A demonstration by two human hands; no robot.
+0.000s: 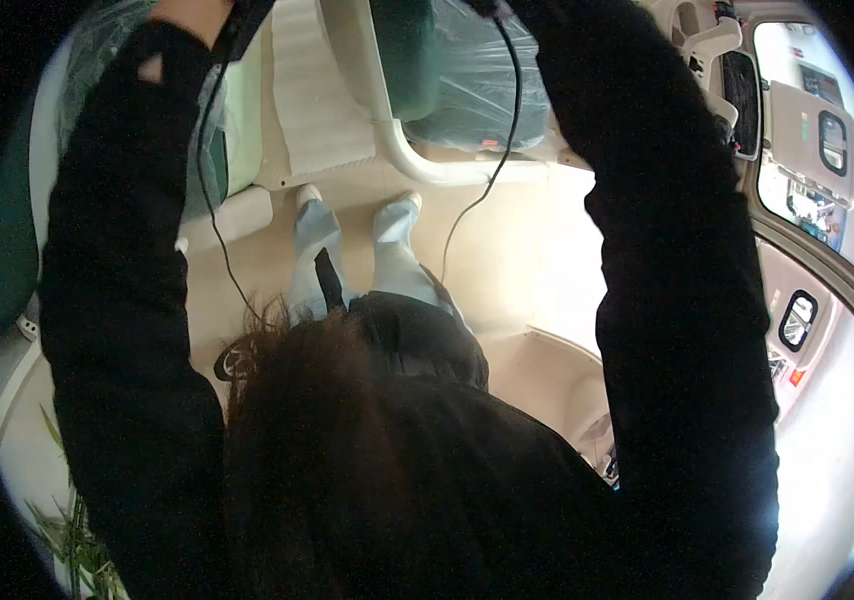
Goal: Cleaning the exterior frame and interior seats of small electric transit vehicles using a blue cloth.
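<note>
At the far left of the frame stands a dark green surface, with leafy plant blades below it and clear plastic film above. The black left sleeve rises to the upper left, where bare skin of the left hand or wrist meets the upper edge beside a dark strap-like item; its fingers are cut off, so I cannot tell how they stand. From there a thin black left cable drops towards brown hair at lower centre. Pale trousers and light shoes show mid-frame on a cream floor. The right cable bows down from the top centre, across film-covered green seating. The black right sleeve reaches the upper edge; the right fingers' state cannot be told. Pale panels with dark-rimmed openings line the right.
</note>
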